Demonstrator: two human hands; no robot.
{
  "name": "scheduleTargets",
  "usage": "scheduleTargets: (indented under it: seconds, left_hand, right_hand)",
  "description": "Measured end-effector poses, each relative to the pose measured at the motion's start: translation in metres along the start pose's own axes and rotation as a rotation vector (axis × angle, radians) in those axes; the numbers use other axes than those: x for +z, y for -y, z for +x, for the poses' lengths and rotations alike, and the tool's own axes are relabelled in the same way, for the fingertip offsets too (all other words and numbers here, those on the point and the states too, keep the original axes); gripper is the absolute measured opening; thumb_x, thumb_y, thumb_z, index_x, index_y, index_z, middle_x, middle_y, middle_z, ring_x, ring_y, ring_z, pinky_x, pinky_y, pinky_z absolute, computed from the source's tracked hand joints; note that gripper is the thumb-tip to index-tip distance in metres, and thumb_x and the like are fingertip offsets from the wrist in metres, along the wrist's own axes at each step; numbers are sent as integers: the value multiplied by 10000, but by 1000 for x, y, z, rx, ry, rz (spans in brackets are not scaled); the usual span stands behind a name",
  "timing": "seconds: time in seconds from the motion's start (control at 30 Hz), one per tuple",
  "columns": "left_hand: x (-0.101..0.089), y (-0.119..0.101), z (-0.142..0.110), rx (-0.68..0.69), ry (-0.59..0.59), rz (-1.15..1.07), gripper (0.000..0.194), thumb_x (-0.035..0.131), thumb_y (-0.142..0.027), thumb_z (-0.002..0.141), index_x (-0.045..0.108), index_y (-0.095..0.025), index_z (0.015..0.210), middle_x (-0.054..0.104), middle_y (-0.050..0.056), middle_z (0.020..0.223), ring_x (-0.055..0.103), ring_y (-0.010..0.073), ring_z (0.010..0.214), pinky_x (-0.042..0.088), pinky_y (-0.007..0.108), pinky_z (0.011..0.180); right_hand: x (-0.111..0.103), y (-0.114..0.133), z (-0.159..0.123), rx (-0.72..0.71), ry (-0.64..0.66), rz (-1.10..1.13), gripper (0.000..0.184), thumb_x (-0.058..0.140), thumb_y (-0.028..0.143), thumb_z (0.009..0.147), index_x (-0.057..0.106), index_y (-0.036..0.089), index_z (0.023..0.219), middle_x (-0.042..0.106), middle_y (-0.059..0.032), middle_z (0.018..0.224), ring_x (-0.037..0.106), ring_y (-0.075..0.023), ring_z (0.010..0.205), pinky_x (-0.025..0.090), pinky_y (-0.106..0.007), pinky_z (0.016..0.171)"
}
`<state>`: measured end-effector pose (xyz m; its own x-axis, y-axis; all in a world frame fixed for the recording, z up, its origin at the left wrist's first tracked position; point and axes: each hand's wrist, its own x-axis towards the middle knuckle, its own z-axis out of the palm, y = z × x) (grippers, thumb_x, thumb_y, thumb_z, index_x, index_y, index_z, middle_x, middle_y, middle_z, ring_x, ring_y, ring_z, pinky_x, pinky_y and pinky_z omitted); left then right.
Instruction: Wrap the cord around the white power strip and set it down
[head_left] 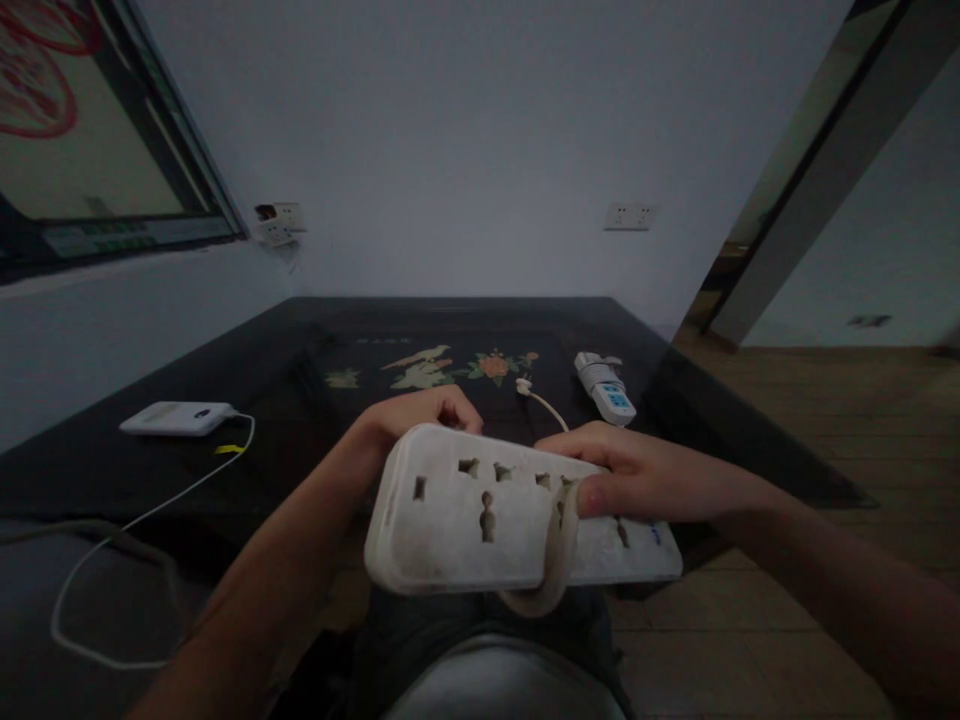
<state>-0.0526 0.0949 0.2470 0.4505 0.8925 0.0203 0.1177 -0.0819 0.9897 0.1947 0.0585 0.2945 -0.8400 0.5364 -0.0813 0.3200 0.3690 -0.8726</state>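
A worn white power strip [480, 515] with several sockets is held above my lap, just in front of a black table [300, 330]. My right hand [637, 480] grips its right part, thumb pressed on top beside a loop of its thick cord [551, 570]. My left hand [416, 415] is curled behind the strip's far left edge, fingers closed; what they touch is hidden.
On the table lie a white power bank [176, 417] with a white cable [150, 520] trailing off the edge, a loose cable end [536, 395] and a white plug-in device with a blue screen [607, 390]. Wall sockets [630, 215] sit behind. Wooden floor lies to the right.
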Motion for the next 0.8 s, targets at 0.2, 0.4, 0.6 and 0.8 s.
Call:
scheduleTargets:
  seconds: [0.2, 0.4, 0.6, 0.8]
  left_hand:
    - [-21, -71, 48, -22, 630, 464, 77, 780, -207, 560, 721, -157, 565, 621, 39, 506, 526, 138, 472, 352, 220, 452]
    - [-30, -88, 50, 25, 598, 811, 190, 763, -332, 628, 702, -159, 580, 579, -6, 497, 480, 100, 479, 305, 197, 466]
    - [-26, -90, 60, 136, 526, 1087, 274, 647, -409, 743, 657, -152, 647, 515, -30, 524, 437, 90, 503, 262, 208, 474]
    - [1, -96, 68, 237, 477, 1206, 203, 670, -333, 719, 674, -146, 643, 524, -37, 498, 441, 80, 486, 258, 212, 481]
  right_hand:
    - [-12, 24, -3, 65, 19, -233, 341, 541, 516, 820, 603, 188, 751, 562, 4, 670, 486, -110, 564, 328, -201, 450]
    - [-18, 21, -5, 179, -126, -611, 384, 520, 529, 849, 620, 167, 767, 615, -32, 698, 536, -138, 590, 320, -234, 502]
    - [-19, 10, 4, 247, -156, -828, 510, 429, 606, 877, 629, 139, 832, 652, -77, 756, 569, -168, 637, 324, -250, 552]
    - [-13, -3, 25, 265, -165, -975, 573, 424, 663, 849, 649, 144, 941, 675, -109, 798, 618, -221, 703, 322, -258, 567]
